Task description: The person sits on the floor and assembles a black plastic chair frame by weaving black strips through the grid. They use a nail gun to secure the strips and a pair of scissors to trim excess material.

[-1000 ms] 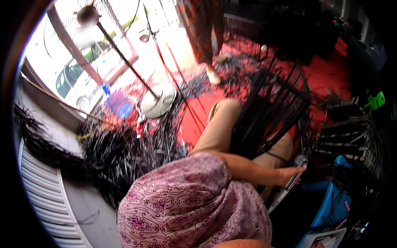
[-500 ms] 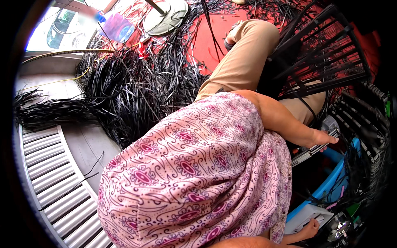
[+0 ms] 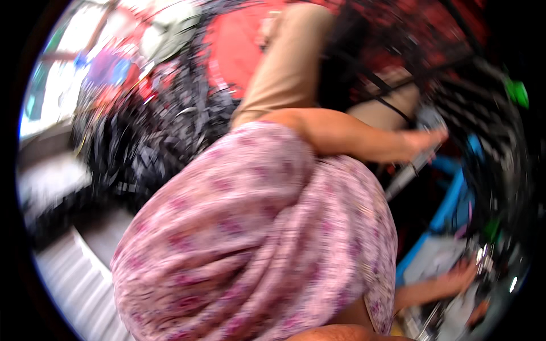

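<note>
My left arm crosses to the right, and my left hand is closed around a long silvery metal bar-like piece. A greyish, rounded part lies just beyond that hand. Lower right, my right hand reaches over a pale box or tray. It is close to a shiny metal object; motion blur hides its fingers and whether it touches the object. A blue container edge runs between the two hands.
My patterned sleeve and torso fill the middle. Black strips heap up on the left, above a slatted light-grey surface. A black frame stands over my legs at upper right. A grey round base sits at upper left.
The view has turned and blurred. My right hand has moved farther right, from a closed pose by the pale box toward the shiny metal object. My left hand stays on the bar-like piece.
</note>
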`<state>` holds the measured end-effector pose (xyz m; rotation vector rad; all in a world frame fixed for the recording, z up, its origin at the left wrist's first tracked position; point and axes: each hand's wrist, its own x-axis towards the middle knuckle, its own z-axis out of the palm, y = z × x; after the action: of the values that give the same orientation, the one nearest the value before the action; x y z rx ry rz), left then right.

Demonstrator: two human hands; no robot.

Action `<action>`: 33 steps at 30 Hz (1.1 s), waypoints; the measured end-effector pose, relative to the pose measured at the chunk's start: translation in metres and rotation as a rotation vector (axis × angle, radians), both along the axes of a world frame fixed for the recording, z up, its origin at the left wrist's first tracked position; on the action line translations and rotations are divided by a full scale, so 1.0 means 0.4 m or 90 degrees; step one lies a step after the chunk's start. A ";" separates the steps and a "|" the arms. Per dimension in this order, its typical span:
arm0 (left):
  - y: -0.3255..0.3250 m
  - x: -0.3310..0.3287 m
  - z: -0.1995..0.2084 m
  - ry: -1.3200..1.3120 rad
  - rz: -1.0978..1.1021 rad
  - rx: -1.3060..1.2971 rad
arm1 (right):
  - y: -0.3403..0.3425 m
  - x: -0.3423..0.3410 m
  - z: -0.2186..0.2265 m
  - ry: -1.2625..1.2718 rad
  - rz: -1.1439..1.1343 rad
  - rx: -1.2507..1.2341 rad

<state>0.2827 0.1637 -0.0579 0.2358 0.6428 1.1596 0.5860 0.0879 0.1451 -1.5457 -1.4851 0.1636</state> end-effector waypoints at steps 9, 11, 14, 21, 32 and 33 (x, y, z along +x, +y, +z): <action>-0.026 -0.099 0.088 -0.089 -0.010 0.101 | 0.133 -0.437 -0.165 0.512 0.389 -0.244; -0.025 -0.103 0.093 -0.090 -0.013 0.146 | 0.156 -0.486 -0.193 0.446 0.408 -0.265; -0.024 -0.107 0.092 -0.090 -0.001 0.166 | 0.188 -0.542 -0.241 0.373 0.393 -0.268; -0.032 -0.130 0.092 -0.094 0.037 0.121 | 0.224 -0.573 -0.326 0.232 0.419 -0.248; -0.053 -0.089 0.018 -0.177 0.052 0.130 | 0.159 -0.605 -0.235 0.007 0.324 -0.181; -0.044 -0.121 0.036 -0.155 -0.010 0.138 | 0.182 -0.636 -0.167 -0.045 0.300 -0.110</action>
<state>0.2341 0.1462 -0.0433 0.2771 0.3017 1.2208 0.3318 0.1607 0.0781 -1.3178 -1.9156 0.5281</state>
